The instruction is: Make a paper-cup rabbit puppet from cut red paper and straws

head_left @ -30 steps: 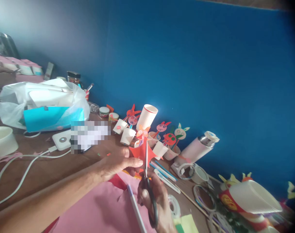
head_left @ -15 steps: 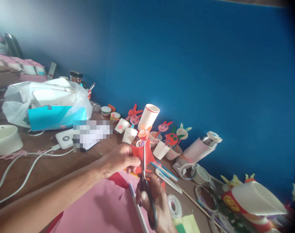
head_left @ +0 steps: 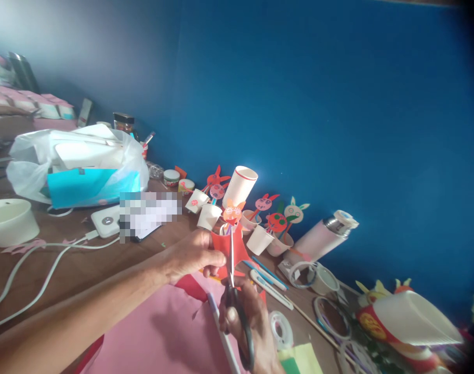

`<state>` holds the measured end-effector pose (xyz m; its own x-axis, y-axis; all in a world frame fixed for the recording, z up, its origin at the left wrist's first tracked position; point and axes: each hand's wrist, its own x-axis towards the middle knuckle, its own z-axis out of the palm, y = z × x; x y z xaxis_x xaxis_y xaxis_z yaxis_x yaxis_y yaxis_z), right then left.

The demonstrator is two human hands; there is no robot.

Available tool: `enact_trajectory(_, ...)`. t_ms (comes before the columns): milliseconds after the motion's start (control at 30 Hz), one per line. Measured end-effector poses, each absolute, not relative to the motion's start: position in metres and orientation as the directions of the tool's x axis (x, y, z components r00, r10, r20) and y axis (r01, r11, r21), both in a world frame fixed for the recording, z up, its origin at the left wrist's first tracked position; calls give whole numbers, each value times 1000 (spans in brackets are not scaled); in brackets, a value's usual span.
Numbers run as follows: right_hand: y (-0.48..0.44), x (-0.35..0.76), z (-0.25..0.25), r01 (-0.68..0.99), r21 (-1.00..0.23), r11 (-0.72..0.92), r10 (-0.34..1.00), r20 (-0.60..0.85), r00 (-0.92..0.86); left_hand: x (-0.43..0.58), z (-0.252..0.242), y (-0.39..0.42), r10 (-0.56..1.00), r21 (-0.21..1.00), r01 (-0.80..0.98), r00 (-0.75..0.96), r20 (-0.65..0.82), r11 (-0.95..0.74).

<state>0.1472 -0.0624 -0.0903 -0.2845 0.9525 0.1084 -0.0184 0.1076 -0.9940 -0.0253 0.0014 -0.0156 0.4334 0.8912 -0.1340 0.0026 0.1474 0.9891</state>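
Observation:
Between the thumb and fingers of my left hand (head_left: 200,254) is a piece of red paper (head_left: 221,246), held up above the table. My right hand (head_left: 252,317) is wrapped round black-handled scissors (head_left: 237,306), thumb and fingers at the loops. Their blades point away from me and lie against the red paper, looking closed or nearly so. Pink paper (head_left: 155,332) lies under my hands, with a white-and-purple pen-like stick (head_left: 221,332) across its right side. Just beyond the blades stands a paper cup with an orange animal face (head_left: 232,213).
Small white cups (head_left: 260,240) with paper animal faces line the blue wall. A pink thermos (head_left: 318,239), a utility knife (head_left: 270,288) and a tape roll (head_left: 280,330) are to the right. On the left are a plastic bag (head_left: 77,166), a power bank (head_left: 105,221) and white cables (head_left: 45,280).
The whole view has shifted slightly. My hands, the scissors and the red paper keep nearly the same positions relative to one another.

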Motion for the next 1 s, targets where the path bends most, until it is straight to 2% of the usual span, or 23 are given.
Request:
enact_trajectory(667, -58, 152, -82, 29, -996, 80, 936, 65, -345, -28, -22, 7, 867, 987, 58, 472, -160, 150)
enact_trajectory(1000, -55, 160, -80, 84, -995, 62, 921, 24, -390, -27, -28, 8, 857, 982, 25, 485, -176, 188)
